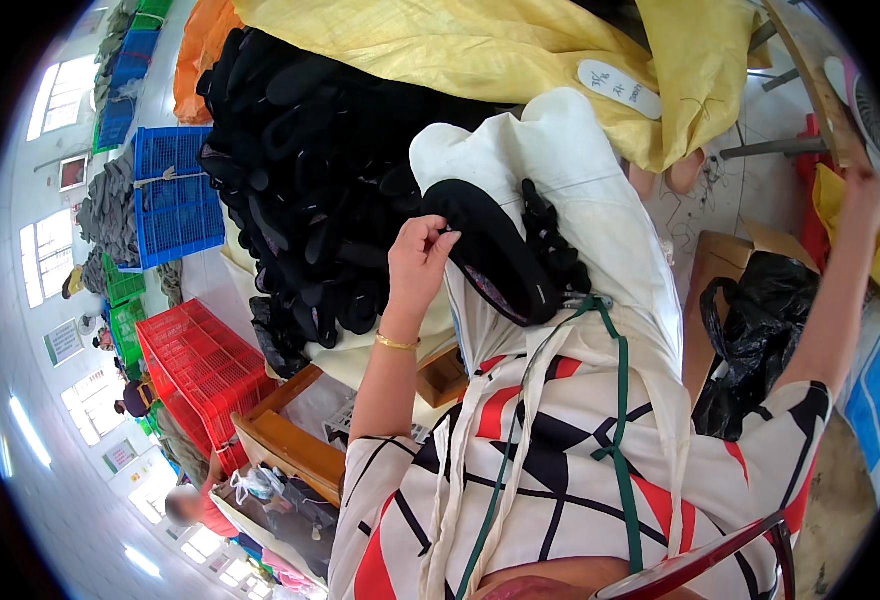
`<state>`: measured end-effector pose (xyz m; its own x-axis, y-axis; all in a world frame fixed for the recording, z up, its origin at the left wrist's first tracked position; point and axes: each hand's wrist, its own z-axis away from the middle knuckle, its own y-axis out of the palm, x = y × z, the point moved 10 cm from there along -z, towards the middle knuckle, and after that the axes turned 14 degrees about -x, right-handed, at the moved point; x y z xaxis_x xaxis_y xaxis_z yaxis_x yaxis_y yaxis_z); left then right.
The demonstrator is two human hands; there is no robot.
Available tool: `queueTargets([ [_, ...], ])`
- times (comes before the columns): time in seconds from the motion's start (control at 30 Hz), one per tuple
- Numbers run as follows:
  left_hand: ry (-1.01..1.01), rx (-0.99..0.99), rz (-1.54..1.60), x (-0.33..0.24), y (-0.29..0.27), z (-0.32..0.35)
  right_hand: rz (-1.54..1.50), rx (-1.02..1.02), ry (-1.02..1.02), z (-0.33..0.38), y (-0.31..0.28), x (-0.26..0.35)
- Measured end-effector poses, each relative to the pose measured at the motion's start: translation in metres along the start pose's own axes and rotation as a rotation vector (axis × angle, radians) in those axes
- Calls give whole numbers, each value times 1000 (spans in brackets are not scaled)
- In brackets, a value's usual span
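On the white apron across my lap lies a black cloth slip-on shoe [478, 228] with a patterned lining showing in its opening. My left hand [422, 262] is closed in a pinch at the shoe's left edge. Beside the shoe, to its right, sits a bunched black strip [552, 240], its kind unclear. Far out to the right, my right hand [863, 200] is raised near the edge of a wooden tabletop [812, 75]. Its fingers are small and blurred, so what they do is hidden from me.
A big heap of black shoes [300, 170] lies at the left on pale sheeting. Yellow woven sacking [460, 40] bears a white insole [620, 88]. Red [200, 370] and blue crates [175, 195] stand farther left. A black plastic bag [755, 320] and cardboard box [710, 260] are at right.
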<state>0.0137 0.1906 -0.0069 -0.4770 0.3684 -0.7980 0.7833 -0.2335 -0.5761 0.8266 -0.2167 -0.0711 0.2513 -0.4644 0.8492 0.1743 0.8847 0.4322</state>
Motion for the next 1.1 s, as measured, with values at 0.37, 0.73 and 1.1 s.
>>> queueTargets([
  [0.37, 750, 0, -720, -102, 33, 37, 806, 661, -294, 394, 168, -128],
  [0.73, 295, -165, -562, -56, 4, 17, 1049, 1597, -1188, 638, 232, -294],
  [1.1, 159, -188, -332, -28, 8, 15, 218, 817, 1019, 670, 243, -340],
])
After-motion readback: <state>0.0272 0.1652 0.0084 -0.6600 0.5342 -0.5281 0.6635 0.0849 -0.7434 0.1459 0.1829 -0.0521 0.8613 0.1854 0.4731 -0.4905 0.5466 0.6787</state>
